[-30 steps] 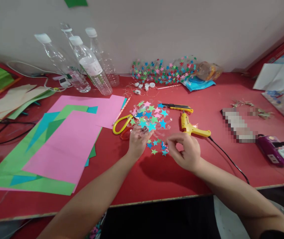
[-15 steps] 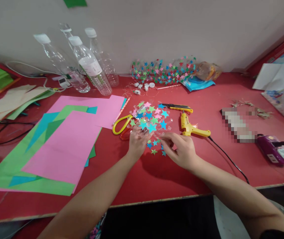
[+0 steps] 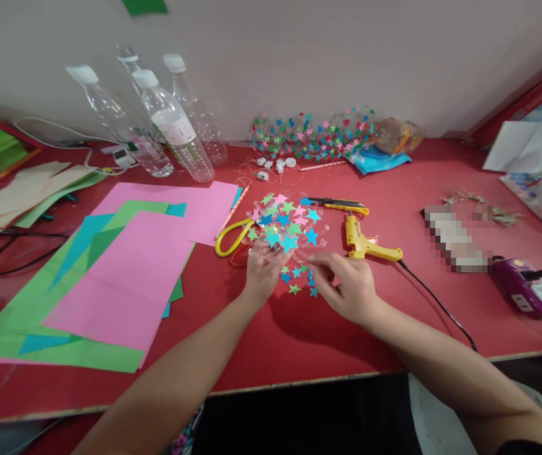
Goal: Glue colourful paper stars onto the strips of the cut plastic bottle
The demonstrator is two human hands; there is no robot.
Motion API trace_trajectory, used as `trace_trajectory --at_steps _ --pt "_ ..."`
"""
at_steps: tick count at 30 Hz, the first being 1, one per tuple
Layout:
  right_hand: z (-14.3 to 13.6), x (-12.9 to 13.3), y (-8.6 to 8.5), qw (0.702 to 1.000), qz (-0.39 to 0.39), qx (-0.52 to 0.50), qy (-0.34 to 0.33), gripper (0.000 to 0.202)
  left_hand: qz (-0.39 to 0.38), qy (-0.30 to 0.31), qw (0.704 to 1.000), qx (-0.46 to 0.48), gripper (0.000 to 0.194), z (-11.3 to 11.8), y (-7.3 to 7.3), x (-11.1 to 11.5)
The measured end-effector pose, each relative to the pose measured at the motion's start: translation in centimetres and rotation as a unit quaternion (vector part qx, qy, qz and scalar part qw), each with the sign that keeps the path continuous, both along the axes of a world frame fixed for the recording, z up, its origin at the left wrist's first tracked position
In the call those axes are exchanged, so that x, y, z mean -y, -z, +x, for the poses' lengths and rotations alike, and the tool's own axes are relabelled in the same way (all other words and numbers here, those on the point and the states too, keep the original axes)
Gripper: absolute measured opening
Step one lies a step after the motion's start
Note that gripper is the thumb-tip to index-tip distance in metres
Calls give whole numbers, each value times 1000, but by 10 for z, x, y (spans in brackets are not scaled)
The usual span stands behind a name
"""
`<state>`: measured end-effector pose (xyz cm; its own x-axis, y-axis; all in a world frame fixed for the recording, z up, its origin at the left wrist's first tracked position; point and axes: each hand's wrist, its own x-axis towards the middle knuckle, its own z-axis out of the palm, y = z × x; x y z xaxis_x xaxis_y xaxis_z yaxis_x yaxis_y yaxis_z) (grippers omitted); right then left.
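A clear plastic piece covered in pink, green and blue stars (image 3: 290, 242) is held above the red table, left of the middle. My left hand (image 3: 264, 268) is closed round its lower left side, with the fingertips partly hidden behind the plastic. My right hand (image 3: 344, 284) is at its lower right, thumb and forefinger pinched near a clear strip; what lies between the tips is too small to make out. Yellow-handled scissors (image 3: 233, 237) lie just left of the plastic. A yellow glue gun (image 3: 370, 248) and a yellow cutter knife (image 3: 344, 205) lie to the right.
Coloured paper sheets (image 3: 114, 284) cover the left of the red table (image 3: 252, 360). Clear bottles (image 3: 176, 126) stand behind them. A star-covered bottle (image 3: 313, 136) lies by the wall. At the right are a purple power socket (image 3: 527, 287) and the glue gun's black cord (image 3: 436, 303).
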<state>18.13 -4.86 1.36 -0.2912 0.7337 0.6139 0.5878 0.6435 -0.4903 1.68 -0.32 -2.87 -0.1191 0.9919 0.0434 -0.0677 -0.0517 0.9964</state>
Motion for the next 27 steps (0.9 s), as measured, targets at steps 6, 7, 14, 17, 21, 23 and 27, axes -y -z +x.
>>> trace_trajectory --at_steps 6,7,14,17,21,23,27 --pt "-1 -2 3 999 -13 32 -7 24 22 0 1000 -3 18 0 2 -3" --pt "-1 -2 4 999 -12 35 -4 25 28 7 999 -17 18 0 2 -2" --pt "-2 -2 7 998 -13 63 6 29 4 33 999 -21 15 -12 1 1" --pt "-2 -2 8 998 -10 64 10 28 -38 48 998 15 20 -11 1 -2" --pt "-3 -2 8 998 -6 54 15 27 -59 18 994 87 31 1 6 -2" --pt "-3 -2 7 998 -11 55 13 27 -49 7 995 92 34 6 8 -2" --pt "-3 -2 6 998 -25 63 8 26 -21 10 998 57 33 7 5 -1"
